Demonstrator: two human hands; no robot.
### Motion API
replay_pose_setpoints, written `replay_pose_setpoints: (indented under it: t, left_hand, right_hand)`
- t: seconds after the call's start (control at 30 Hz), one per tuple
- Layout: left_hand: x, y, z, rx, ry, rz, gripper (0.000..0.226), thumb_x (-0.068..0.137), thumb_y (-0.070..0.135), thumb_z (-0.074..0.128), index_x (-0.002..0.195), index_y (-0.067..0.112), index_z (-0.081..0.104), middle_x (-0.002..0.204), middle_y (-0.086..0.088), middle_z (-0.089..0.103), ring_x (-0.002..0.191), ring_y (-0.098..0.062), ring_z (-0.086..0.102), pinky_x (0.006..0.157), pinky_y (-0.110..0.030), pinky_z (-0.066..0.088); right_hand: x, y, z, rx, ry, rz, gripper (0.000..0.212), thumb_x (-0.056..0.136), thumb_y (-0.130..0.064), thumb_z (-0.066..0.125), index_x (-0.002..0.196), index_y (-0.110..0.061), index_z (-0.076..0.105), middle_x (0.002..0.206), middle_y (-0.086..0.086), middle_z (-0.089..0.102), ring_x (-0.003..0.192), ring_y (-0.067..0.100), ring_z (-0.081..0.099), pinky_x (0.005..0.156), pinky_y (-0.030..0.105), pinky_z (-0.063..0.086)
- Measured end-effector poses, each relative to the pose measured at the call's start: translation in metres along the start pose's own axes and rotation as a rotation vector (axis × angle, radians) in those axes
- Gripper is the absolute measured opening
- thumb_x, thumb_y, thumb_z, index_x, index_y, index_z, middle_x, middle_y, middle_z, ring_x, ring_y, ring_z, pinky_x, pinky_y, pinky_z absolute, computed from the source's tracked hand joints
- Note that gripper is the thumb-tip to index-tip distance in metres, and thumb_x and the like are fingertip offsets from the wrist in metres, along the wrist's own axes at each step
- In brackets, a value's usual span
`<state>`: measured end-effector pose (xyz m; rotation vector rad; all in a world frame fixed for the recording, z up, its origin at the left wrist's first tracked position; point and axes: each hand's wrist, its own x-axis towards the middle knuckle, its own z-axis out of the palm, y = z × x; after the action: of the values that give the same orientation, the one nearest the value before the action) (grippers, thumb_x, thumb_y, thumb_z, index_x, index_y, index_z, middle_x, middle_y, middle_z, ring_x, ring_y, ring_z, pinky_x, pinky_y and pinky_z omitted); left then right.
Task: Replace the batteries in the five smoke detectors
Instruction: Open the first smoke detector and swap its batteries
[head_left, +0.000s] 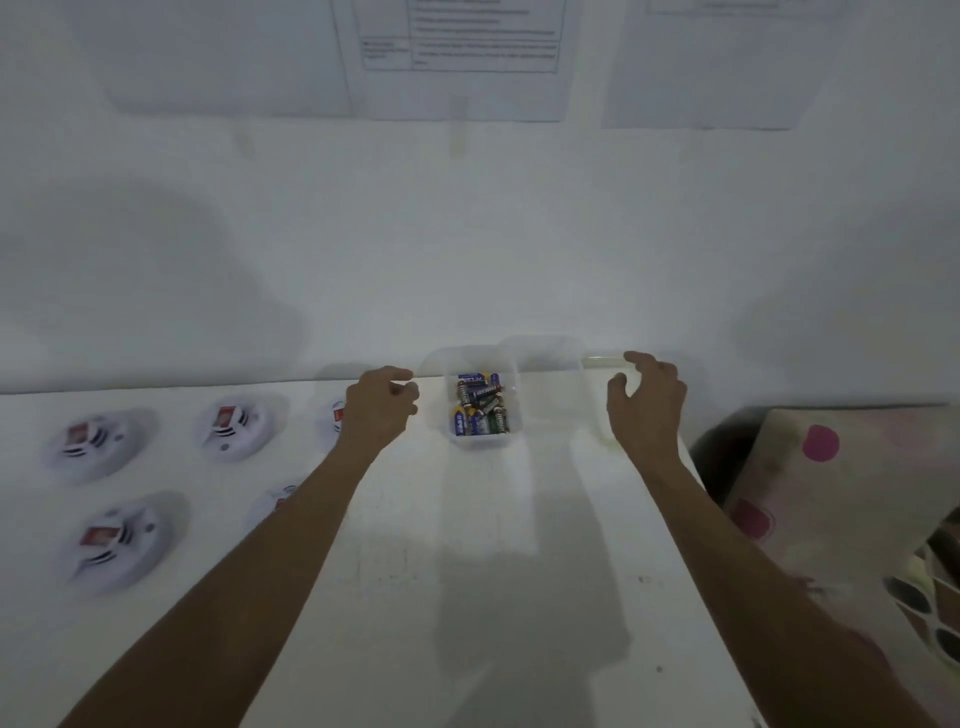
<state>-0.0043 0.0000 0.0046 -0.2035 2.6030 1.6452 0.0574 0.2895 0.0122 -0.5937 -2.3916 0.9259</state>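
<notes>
Five round white smoke detectors lie on the white table at our left, each showing a red patch on its upper face. Three are in full view and two sit partly behind our left forearm.

Well to their right, near the table's far edge by the white wall, stands a small clear plastic tub, uncovered. It holds a loose heap of blue and dark green cylindrical batteries.

Our left hand has its fingers curled onto the tub's left rim and holds it there. Our right hand has thumb and fingers hooked around the right edge of a second clear plastic piece. This piece lies just beside the tub on its right and overlaps its far corner. It is badly blurred, so we take it for the tub's lid without being sure.

Printed paper sheets hang on the wall above. A pale cloth with pink spots lies off the table's right edge.
</notes>
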Motion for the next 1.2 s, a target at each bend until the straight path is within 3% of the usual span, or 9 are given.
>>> replay_pose_setpoints:
  t: [0.2, 0.37, 0.43, 0.73, 0.83, 0.93, 1.0, 1.07, 1.2]
  left_hand:
    - [-0.03, -0.01, -0.073, 0.01, -0.004, 0.139, 0.018, 0.091, 0.014, 0.059, 0.105, 0.01, 0.07, 0.09, -0.005, 0.074, 0.073, -0.012, 0.07, 0.065, -0.033, 0.06]
    - [-0.053, -0.04, -0.128, 0.201, 0.001, 0.238, 0.021, 0.094, 0.017, 0.057, 0.109, 0.011, 0.069, 0.105, -0.005, 0.072, 0.092, -0.019, 0.067, 0.084, -0.039, 0.056]
    - [-0.063, -0.052, -0.146, 0.241, 0.019, 0.256, 0.021, 0.094, 0.017, 0.057, 0.11, 0.012, 0.069, 0.107, -0.003, 0.072, 0.091, -0.012, 0.064, 0.088, -0.029, 0.051]
    - [-0.091, -0.113, -0.18, 0.318, -0.153, 0.104, 0.039, 0.095, 0.021, 0.057, 0.133, 0.014, 0.054, 0.137, -0.006, 0.054, 0.117, -0.023, 0.056, 0.092, -0.023, 0.038]
    - [-0.097, -0.125, -0.179, 0.306, -0.229, 0.04, 0.046, 0.096, 0.022, 0.054, 0.141, 0.012, 0.046, 0.144, -0.008, 0.049, 0.122, -0.024, 0.055, 0.098, -0.03, 0.041]
    - [-0.099, -0.131, -0.176, 0.302, -0.268, 0.004, 0.042, 0.096, 0.023, 0.053, 0.136, 0.01, 0.051, 0.135, -0.008, 0.057, 0.118, -0.023, 0.057, 0.093, -0.028, 0.043]
    - [-0.1, -0.133, -0.174, 0.291, -0.253, 0.003, 0.022, 0.094, 0.021, 0.052, 0.109, 0.009, 0.062, 0.111, -0.007, 0.066, 0.099, -0.023, 0.061, 0.077, -0.026, 0.044]
    - [-0.103, -0.133, -0.172, 0.268, -0.236, 0.008, 0.017, 0.092, 0.018, 0.052, 0.076, 0.013, 0.05, 0.079, -0.003, 0.058, 0.076, -0.021, 0.051, 0.059, -0.023, 0.034]
    - [-0.115, -0.129, -0.174, 0.147, -0.201, 0.018, 0.021, 0.092, 0.023, 0.054, 0.074, 0.015, 0.048, 0.076, -0.003, 0.056, 0.07, -0.02, 0.048, 0.059, -0.024, 0.034]
  right_hand:
    - [-0.066, -0.07, 0.024, 0.22, -0.15, -0.141, 0.025, 0.093, -0.013, 0.053, 0.117, -0.015, 0.061, 0.109, 0.003, 0.057, 0.101, 0.021, 0.054, 0.085, 0.032, 0.046]
    - [-0.128, -0.117, 0.052, 0.303, -0.298, -0.149, 0.021, 0.092, -0.009, 0.053, 0.111, -0.012, 0.063, 0.101, 0.0, 0.058, 0.09, 0.014, 0.058, 0.077, 0.014, 0.044]
    - [-0.151, -0.131, 0.065, 0.317, -0.364, -0.126, 0.022, 0.093, -0.011, 0.054, 0.112, -0.014, 0.063, 0.106, -0.002, 0.061, 0.089, 0.012, 0.059, 0.076, 0.014, 0.043]
    - [-0.232, -0.163, 0.12, 0.19, -0.615, -0.026, 0.028, 0.095, -0.019, 0.053, 0.123, -0.015, 0.059, 0.113, 0.001, 0.064, 0.086, 0.011, 0.061, 0.065, 0.006, 0.039]
    - [-0.243, -0.166, 0.135, 0.116, -0.681, 0.011, 0.035, 0.096, -0.021, 0.052, 0.13, -0.013, 0.055, 0.124, 0.007, 0.061, 0.104, 0.018, 0.061, 0.078, 0.016, 0.043]
    - [-0.252, -0.171, 0.143, 0.041, -0.687, 0.062, 0.036, 0.097, -0.015, 0.049, 0.128, 0.002, 0.054, 0.124, 0.017, 0.06, 0.112, 0.029, 0.057, 0.094, 0.035, 0.044]
    - [-0.258, -0.17, 0.148, 0.039, -0.674, 0.1, 0.027, 0.093, -0.008, 0.048, 0.108, 0.012, 0.058, 0.104, 0.026, 0.062, 0.096, 0.038, 0.059, 0.081, 0.042, 0.046]
    - [-0.261, -0.166, 0.152, 0.066, -0.665, 0.137, 0.02, 0.089, -0.008, 0.047, 0.092, 0.008, 0.058, 0.089, 0.023, 0.063, 0.081, 0.036, 0.059, 0.068, 0.038, 0.046]
    - [-0.267, -0.169, 0.142, 0.246, -0.635, 0.206, 0.026, 0.092, -0.014, 0.052, 0.116, -0.015, 0.06, 0.109, 0.004, 0.066, 0.097, 0.02, 0.063, 0.085, 0.037, 0.054]
